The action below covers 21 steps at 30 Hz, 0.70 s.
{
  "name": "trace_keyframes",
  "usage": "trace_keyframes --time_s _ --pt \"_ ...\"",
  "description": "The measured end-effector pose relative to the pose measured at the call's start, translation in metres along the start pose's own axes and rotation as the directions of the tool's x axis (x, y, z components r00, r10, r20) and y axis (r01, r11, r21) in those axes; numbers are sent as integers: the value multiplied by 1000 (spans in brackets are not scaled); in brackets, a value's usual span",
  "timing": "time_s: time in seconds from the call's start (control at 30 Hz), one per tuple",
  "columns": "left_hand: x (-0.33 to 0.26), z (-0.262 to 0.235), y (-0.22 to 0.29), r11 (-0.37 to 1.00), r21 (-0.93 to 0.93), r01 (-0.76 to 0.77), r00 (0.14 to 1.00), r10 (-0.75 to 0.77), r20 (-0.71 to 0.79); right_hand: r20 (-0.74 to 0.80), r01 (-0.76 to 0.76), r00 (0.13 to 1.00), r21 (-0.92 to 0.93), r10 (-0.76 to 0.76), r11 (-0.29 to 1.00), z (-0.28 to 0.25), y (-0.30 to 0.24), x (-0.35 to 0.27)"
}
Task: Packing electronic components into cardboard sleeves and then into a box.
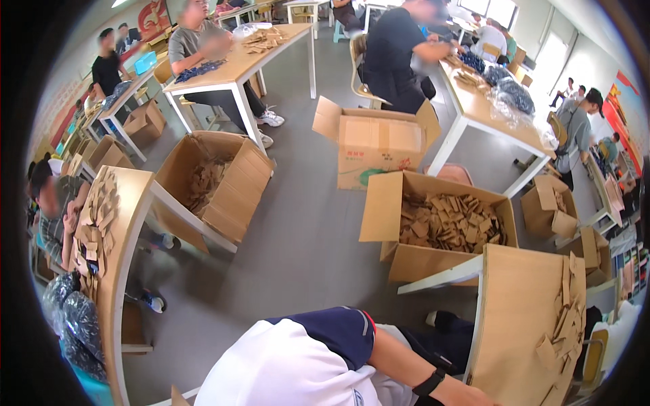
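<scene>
Your left hand (474, 394), judging by the way the shoulder lies, is at the near end of the work table (514, 304), just past the dark wristband (429, 383). The lower edge of the view cuts off its fingers, so I cannot tell whether they are spread, curled or gripping anything. Your right hand is out of sight.

The small cardboard pieces (570, 319) lie loose and overlapping along the side of the work table that is farther right in the view; the middle of the tabletop lies between them and your dark trousers (453, 342). The large open carton (426, 264) stands just beyond the work table's far end, with a heap of similar pieces (460, 220) inside.

For clean handling, I would bring your gaze back to the work table, since your view takes in much of the grey floor (305, 250) beside it. Draw a few pieces inward from the table's edge before separating them; those overlapping there could slide off. Lift each by its edges, because thin card probably bends if pinched across the middle, and steady its neighbours with your other hand.
</scene>
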State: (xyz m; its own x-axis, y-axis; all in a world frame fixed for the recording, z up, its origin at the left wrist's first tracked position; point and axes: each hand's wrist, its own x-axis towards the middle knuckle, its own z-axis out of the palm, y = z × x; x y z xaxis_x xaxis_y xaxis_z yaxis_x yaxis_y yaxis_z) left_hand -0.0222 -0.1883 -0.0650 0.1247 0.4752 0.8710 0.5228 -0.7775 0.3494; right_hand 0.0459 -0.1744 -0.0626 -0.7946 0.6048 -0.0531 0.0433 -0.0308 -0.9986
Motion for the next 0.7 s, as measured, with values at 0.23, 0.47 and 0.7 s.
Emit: trace_keyframes --time_s 0.23,0.47,0.7 --pt "-4 2 -6 997 -35 70 998 -70 8 -61 -29 998 43 32 999 -18 4 4" --pt "-2 -3 -5 974 -110 196 979 -189 72 -113 -61 991 71 68 996 -48 7 4" --pt "1 -21 -3 928 -292 232 968 -250 -23 -252 -35 966 109 62 993 -58 -1 -10"
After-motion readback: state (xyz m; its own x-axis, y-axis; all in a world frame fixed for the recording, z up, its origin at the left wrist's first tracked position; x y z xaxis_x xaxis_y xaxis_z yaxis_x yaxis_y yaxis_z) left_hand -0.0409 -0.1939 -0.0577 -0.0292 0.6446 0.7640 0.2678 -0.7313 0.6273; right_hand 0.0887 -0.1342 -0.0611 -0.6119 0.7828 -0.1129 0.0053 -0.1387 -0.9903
